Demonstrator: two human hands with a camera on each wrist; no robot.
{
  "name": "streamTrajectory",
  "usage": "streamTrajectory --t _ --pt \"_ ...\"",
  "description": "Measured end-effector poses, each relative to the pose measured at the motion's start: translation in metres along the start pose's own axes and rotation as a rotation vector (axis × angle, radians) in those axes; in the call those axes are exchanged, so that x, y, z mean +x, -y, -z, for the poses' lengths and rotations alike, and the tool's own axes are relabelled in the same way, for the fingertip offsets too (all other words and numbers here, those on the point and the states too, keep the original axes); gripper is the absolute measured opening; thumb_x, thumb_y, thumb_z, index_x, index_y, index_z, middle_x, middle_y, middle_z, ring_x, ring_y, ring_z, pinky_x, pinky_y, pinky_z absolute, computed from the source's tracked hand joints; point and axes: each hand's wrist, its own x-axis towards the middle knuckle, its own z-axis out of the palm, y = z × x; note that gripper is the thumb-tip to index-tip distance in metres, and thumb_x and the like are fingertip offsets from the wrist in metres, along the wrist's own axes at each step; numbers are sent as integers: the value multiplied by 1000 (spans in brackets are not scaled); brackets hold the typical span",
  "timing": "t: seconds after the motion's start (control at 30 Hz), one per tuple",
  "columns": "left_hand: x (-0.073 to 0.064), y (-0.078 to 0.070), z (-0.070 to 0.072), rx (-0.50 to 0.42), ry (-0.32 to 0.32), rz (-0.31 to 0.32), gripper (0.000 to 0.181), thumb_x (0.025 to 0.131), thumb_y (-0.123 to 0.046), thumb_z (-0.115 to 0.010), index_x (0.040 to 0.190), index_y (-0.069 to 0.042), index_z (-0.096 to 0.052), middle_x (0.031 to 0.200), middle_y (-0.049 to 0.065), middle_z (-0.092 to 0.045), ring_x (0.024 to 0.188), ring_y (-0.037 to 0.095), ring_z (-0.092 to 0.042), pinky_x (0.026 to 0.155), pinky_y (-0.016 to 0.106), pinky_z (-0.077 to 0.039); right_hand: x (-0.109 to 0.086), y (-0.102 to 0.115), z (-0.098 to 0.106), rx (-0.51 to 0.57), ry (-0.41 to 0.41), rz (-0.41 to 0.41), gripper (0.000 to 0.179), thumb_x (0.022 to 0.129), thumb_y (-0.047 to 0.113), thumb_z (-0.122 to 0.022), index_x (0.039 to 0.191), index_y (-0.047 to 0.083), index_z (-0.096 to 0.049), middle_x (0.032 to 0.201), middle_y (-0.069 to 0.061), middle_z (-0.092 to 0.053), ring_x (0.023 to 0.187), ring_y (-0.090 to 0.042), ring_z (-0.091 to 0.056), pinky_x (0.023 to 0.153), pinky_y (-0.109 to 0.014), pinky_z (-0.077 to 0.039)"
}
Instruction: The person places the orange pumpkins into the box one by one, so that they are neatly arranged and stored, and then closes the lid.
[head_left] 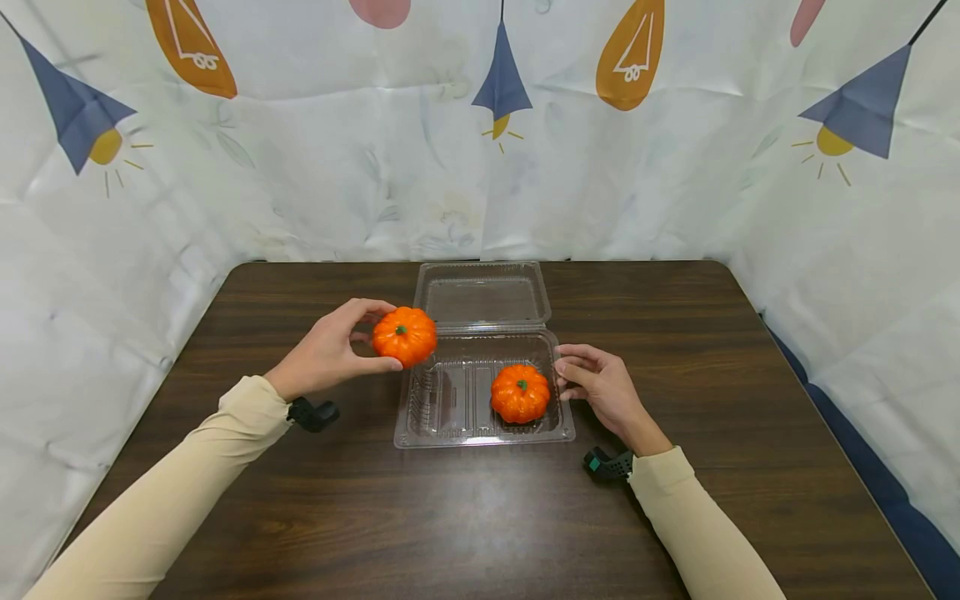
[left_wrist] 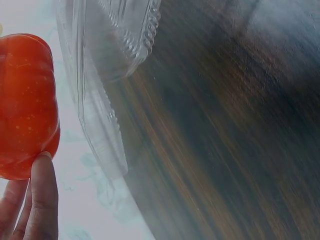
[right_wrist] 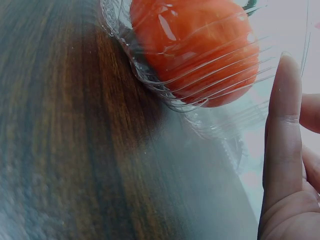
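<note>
Pumpkin (head_left: pixel 404 342), stem (head_left: pixel 401 330) up, breadth level, left hand (head_left: pixel 333 350) gripping it, right hand's (head_left: pixel 606 390) hold unclear

1. Counter (head_left: pixel 465 542): dark brown, streaked like wood grain.
2. Left pumpkin (head_left: pixel 405 343), nearer the counter's left edge: bright orange with scattered yellowish specks; its stem (head_left: pixel 401 331) is green.
3. Right pumpkin (head_left: pixel 519 404), nearer the right edge: bright orange, also green at the stem.
4. Box (head_left: pixel 450 417), reaching the far edge: clear, colourless.
5. Sleeves (head_left: pixel 180 475): plain cream.
6. Wristbands (head_left: pixel 311 414): black, the right one with a green square.
7. Curtain (head_left: pixel 420 208), beyond the far edge: white, printed with blue-and-yellow lamps (head_left: pixel 501 75), white-lined ochre bulbs (head_left: pixel 633 50), pink shapes (head_left: pixel 380 10), faint grey-green leaves (head_left: pixel 238 150).
8. Cloth (head_left: pixel 870 462), beyond the right edge: navy.
</note>
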Motion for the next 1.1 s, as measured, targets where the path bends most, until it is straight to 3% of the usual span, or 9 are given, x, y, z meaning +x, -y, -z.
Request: streamTrajectory --t 0.2,0.5,0.83,1.1 --pt "4 -2 -5 -15 36 -21 75 78 -31 -93 140 -12 -55 137 9 -59 123 28 -61 102 51 -58 1 0 1 -1 0 -1 45 99 9 -69 138 -8 -54 95 6 -74 75 -9 -68 66 -25 -64" --pt "8 -8 -14 -39 93 -47 78 76 -33 -94 141 -14 -54 139 5 -58 122 23 -64 99 39 -61 0 1 1 -4 1 -2 46 99 10 -69 139 -8 -55 96 6 -74 76 -9 -68 67 -25 -64" --pt "8 -12 -21 -32 119 -70 77 76 -32 -94 140 -12 -55 137 8 -59 120 26 -66 99 45 -61 1 0 1 -8 6 3 46 99 10 -69 138 -8 -55 96 6 -74 76 -10 -68 68 -26 -64" --pt "12 -15 -26 -26 148 -98 75 76 -33 -94 138 -14 -57 133 5 -61 119 23 -65 94 36 -63 2 -1 3 -22 7 4 46 99 11 -70 139 -8 -55 96 7 -74 77 -10 -68 69 -26 -64"
